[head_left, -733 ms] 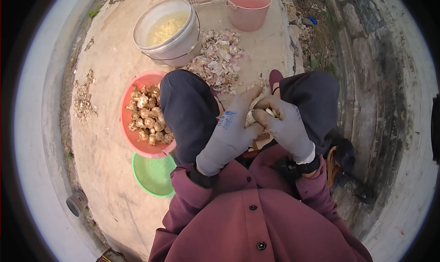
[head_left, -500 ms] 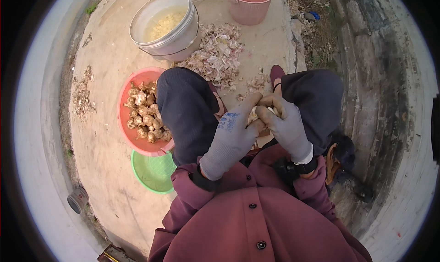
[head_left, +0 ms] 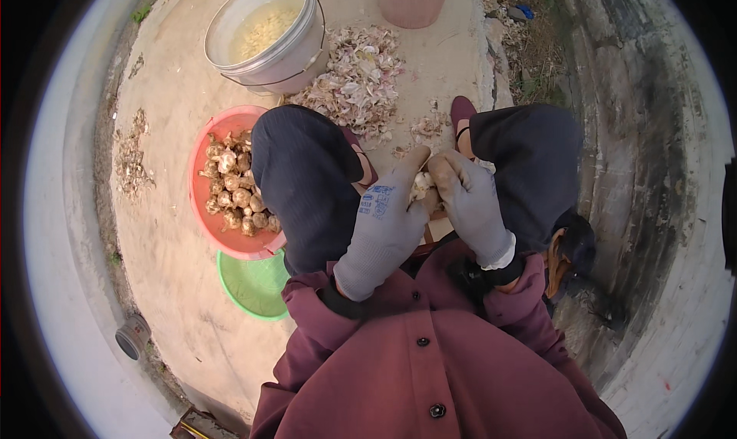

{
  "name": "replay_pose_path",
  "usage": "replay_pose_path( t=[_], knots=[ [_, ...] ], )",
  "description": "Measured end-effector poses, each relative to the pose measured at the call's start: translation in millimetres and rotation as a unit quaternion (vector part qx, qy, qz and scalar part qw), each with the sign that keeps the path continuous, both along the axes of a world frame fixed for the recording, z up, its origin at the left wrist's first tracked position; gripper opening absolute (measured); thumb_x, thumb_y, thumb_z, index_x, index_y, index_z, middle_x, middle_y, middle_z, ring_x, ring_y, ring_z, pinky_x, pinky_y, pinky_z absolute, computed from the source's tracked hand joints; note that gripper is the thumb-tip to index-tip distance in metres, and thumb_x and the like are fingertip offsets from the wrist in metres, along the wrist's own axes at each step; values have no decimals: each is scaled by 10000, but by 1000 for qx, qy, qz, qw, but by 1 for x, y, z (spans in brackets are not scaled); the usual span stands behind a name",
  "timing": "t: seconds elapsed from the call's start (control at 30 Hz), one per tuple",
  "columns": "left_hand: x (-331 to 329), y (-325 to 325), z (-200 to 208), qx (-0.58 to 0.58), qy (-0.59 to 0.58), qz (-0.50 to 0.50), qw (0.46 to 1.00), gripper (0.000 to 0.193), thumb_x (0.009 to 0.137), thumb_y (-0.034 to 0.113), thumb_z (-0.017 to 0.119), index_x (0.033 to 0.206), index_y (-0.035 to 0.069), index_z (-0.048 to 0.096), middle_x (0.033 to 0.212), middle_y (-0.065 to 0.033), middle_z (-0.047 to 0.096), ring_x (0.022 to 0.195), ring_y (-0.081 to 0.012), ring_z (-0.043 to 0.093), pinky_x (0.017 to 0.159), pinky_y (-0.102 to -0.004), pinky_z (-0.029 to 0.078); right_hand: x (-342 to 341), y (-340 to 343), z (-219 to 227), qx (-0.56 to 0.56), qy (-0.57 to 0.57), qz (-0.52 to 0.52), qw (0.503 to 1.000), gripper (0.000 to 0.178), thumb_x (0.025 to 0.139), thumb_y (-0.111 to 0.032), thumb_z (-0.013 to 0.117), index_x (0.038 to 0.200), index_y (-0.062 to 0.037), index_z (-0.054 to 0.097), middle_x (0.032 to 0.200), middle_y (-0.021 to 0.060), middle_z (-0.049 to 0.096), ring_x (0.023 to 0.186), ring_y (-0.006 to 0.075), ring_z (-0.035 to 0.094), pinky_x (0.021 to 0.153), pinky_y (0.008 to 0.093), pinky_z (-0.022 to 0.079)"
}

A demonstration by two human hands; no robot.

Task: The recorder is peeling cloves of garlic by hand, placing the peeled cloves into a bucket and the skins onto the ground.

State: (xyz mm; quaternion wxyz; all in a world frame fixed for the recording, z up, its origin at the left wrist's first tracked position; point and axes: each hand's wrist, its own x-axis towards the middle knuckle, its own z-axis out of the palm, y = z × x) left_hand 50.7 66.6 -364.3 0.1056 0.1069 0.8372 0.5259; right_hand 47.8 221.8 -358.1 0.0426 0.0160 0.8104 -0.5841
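Between my knees, both hands are at a pale garlic bulb [head_left: 421,185], partly covered by the gloves. My left hand [head_left: 390,218], in a grey work glove with blue print, is closed round it from the left. Fingers of my right hand [head_left: 470,201], gloved the same way, are bent and pinched against its right side. Whatever lies under the fingertips is hidden. By my left knee, a pink-red basin [head_left: 201,208] holds several unpeeled garlic bulbs [head_left: 233,185]. Ahead, a white bucket [head_left: 288,74] contains peeled cloves [head_left: 265,36] in liquid.
A heap of garlic skins [head_left: 357,82] lies beside the bucket. Farther back stands a pink bucket [head_left: 414,5]. A green basket [head_left: 253,285] sits below the basin. Stonework [head_left: 637,132] runs along the right, and a small grey pot [head_left: 133,337] lies at the left.
My hands have drawn slightly apart, and more of the garlic shows between them. The view has shifted a little, so the buckets sit higher and farther left.
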Motion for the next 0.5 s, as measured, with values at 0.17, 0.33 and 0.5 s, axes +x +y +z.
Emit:
replay_pose_path(
  t=[0.17, 0.33, 0.5],
  knots=[
    [4, -9, 14, -2, -47, -22, 999, 601, 860, 29, 642, 1438, -6, 484, 1260, -256, 638, 1189, -364, 636, 969, -396, 503, 0, 0, 17, -3, -20, 47, 999, 189, 960, -156, 582, 906, 17, 636, 726, 83, 630, 607, 121, 554, 580, 296, 461],
    [10, -6, 17, -35, 47, -14, 998, 613, 845, 5, 646, 1435, -3, 481, 1216, -261, 644, 1145, -414, 628, 938, -422, 512, 7, -7, 17, -36, 8, 13, 999, 208, 990, -145, 566, 874, 21, 614, 704, 48, 585, 589, 85, 517, 550, 275, 430],
    [12, -2, 19, -19, 91, 7, 996, 600, 843, -2, 649, 1422, -7, 491, 1203, -267, 640, 1133, -429, 621, 933, -433, 511, 10, -13, 10, -66, -27, -38, 997, 237, 1007, -175, 567, 900, 33, 601, 713, 37, 557, 624, 110, 480, 584, 294, 421]
  ],
)
